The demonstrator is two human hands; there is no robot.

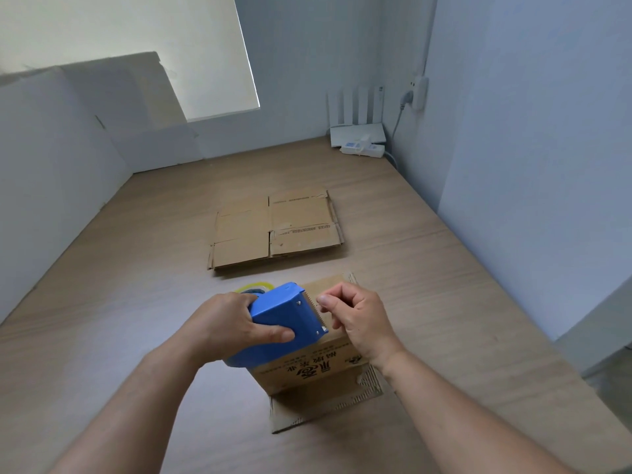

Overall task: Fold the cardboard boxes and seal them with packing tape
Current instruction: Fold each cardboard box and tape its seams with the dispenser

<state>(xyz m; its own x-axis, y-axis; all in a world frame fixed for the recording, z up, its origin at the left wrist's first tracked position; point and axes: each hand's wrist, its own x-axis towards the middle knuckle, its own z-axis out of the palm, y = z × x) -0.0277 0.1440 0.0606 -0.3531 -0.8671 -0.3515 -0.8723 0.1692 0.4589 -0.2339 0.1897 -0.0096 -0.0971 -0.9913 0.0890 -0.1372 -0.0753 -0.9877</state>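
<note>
My left hand (232, 325) grips the dispenser (280, 319); right hand (360, 319), at 3 o'clock, pinches tape end (319, 303); I'd pull straight, taut.

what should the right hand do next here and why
Probably pull the tape end out and press it onto the box. The left hand grips the blue tape dispenser just above that box, and the right hand appears to pinch the tape end at the toothed blade.
</note>
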